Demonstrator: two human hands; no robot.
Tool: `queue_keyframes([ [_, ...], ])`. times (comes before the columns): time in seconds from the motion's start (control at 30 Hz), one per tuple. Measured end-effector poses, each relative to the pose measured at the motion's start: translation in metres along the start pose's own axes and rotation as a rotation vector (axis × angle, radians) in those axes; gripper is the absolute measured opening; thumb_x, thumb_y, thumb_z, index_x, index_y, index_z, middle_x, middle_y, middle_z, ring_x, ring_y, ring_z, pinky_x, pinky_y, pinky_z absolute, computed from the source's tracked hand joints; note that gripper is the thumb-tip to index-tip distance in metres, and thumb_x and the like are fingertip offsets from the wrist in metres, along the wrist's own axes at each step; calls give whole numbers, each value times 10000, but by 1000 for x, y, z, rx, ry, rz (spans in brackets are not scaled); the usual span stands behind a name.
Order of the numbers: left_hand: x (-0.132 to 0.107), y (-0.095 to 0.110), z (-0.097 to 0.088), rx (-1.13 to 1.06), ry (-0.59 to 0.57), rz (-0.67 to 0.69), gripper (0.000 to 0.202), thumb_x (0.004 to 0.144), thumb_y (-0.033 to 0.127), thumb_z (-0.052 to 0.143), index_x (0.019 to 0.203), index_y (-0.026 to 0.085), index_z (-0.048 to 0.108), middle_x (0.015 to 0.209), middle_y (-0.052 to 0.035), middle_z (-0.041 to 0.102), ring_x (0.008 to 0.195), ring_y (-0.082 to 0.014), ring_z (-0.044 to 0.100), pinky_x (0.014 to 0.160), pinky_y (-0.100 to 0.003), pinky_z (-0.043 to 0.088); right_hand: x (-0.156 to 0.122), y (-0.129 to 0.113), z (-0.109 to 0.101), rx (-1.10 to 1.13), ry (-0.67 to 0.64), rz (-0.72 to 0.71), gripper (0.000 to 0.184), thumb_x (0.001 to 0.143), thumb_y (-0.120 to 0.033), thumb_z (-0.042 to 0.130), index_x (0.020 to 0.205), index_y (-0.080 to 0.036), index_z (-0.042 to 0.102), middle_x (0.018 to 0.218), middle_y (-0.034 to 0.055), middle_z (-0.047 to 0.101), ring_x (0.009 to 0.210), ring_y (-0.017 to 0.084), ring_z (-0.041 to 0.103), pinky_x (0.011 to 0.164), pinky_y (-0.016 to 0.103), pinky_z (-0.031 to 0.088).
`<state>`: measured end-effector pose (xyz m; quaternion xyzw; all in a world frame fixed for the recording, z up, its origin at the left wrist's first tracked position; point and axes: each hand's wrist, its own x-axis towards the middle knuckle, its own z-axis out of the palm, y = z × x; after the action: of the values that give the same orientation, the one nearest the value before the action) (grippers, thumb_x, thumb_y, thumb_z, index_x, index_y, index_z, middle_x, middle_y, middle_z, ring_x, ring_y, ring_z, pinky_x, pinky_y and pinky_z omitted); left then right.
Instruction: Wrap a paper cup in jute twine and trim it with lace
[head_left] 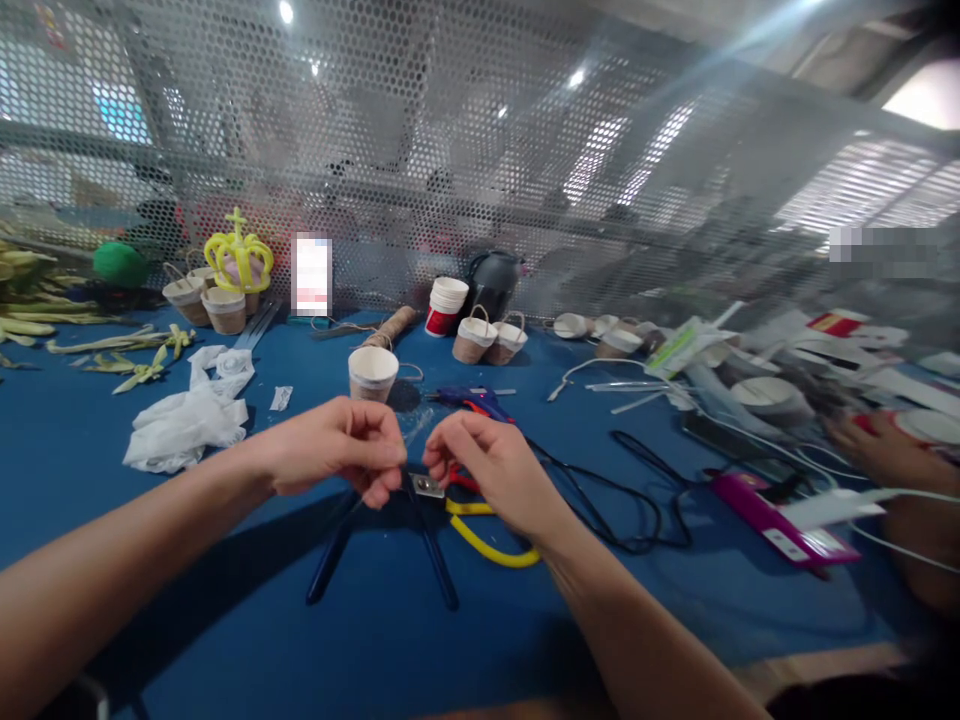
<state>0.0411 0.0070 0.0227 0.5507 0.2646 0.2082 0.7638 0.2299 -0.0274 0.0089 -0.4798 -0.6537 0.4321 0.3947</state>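
My left hand (341, 445) is closed in a pinch, thumb against fingers. A faint, clear wisp (418, 425) shows near its fingertips; what the pinch holds is too fine to make out. Close on the right, my right hand (484, 460) has its fingers curled together, their contents hidden. Just behind my left hand stands a small burlap-wrapped paper cup (373, 375) with a white rim. Beneath my hands lie pliers with dark blue handles (436, 560), spread apart, and a tool with yellow handles (491, 550). A blue glue gun (480, 400) rests behind my right hand.
Crumpled white lace (187, 430) lies left, near a yellow crown-shaped piece (238, 260). Small handled cups (475, 338), a twine roll (390, 328) and a dark kettle (495, 285) stand at the back. A purple power strip (784, 520) and another person's hand (870, 445) are right.
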Motion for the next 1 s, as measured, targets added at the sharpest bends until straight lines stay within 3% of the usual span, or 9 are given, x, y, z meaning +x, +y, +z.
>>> queue_keyframes([
  [0.1,-4,11,-10,57,124,78,188,729,229,627,652,122,493,580,10,610,499,-86,573,516,-218,463,-2,-1,3,-597,-67,107,279,752,-410,572,621,-167,530,575,9,562,523,127,519,471,233,334],
  [0.17,-5,15,-16,69,176,103,169,742,214,605,657,124,491,578,16,601,505,-86,572,521,-221,462,-5,0,9,-865,-143,138,247,701,-370,636,611,-166,529,561,20,560,527,149,515,463,244,267],
  [0.3,-3,15,-20,102,217,93,159,752,209,582,658,128,482,575,20,588,505,-89,570,529,-230,457,-7,5,23,-914,-175,166,170,700,-215,603,576,-168,495,527,28,540,531,167,532,457,248,222],
  [0.47,-3,16,-25,200,163,50,180,730,234,601,646,134,477,582,20,587,524,-90,559,552,-232,434,-3,5,19,-712,-114,221,52,737,-180,496,689,-173,478,499,-36,510,405,91,493,396,196,282],
  [0.63,-3,15,-25,440,84,65,146,719,245,607,659,134,534,667,5,604,651,-94,532,661,-233,410,0,-4,3,53,59,174,127,778,-292,496,750,-168,488,395,-109,365,312,39,327,349,158,261],
  [0.77,5,2,-18,372,49,33,179,692,280,635,663,139,528,728,6,560,697,-109,514,680,-245,406,0,-4,1,444,40,159,76,754,-237,529,766,-163,539,364,-124,328,290,21,255,336,148,188],
  [1.0,12,-10,-8,312,-17,137,204,715,296,634,655,129,532,690,1,545,686,-106,490,671,-237,375,-2,-7,0,664,1,114,70,762,-204,548,746,-144,580,391,-101,365,308,16,267,342,152,183],
])
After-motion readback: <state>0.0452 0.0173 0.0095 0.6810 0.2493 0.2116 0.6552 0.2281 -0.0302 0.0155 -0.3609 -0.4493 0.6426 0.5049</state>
